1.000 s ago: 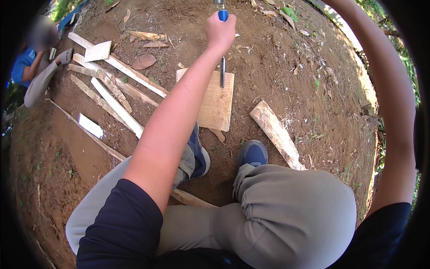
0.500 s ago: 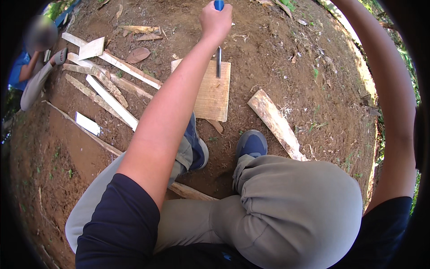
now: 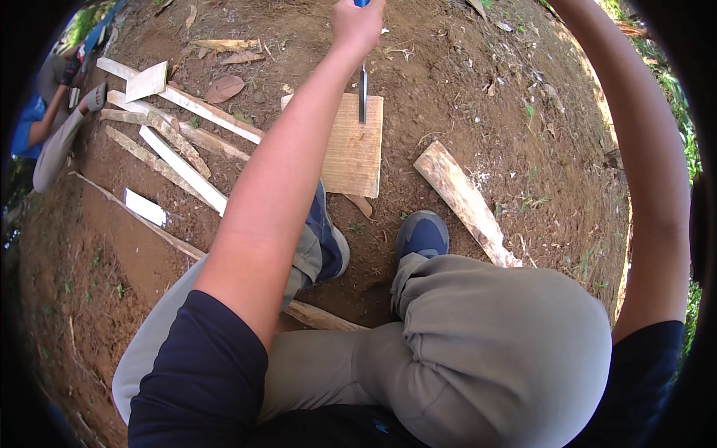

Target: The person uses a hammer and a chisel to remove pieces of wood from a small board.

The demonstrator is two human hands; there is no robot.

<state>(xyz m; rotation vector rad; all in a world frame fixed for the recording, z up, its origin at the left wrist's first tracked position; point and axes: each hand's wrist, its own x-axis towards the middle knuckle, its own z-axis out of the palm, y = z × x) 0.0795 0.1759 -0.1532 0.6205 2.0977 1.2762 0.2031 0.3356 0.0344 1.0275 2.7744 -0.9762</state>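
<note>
My left hand (image 3: 358,28), at the top edge, is closed round the blue handle of a chisel (image 3: 363,97). Its metal blade points down toward me, and the tip meets or hangs just over the upper right part of a flat wooden board (image 3: 353,158). This board lies on the ground beyond my feet, partly covered by my left forearm. On the right side my right arm is raised, and its hand is beyond the top edge, out of sight.
Several wooden strips (image 3: 183,170) lie crossed at the left, a small square board (image 3: 146,81) on top. A rough plank (image 3: 467,200) rests right of the board, near my right shoe (image 3: 423,233). At the far left sits another person (image 3: 56,119). Bare soil surrounds everything.
My left hand and the chisel have shifted slightly up in the picture, and the whole view has moved a little. At the far left, the other person's posture has changed.
</note>
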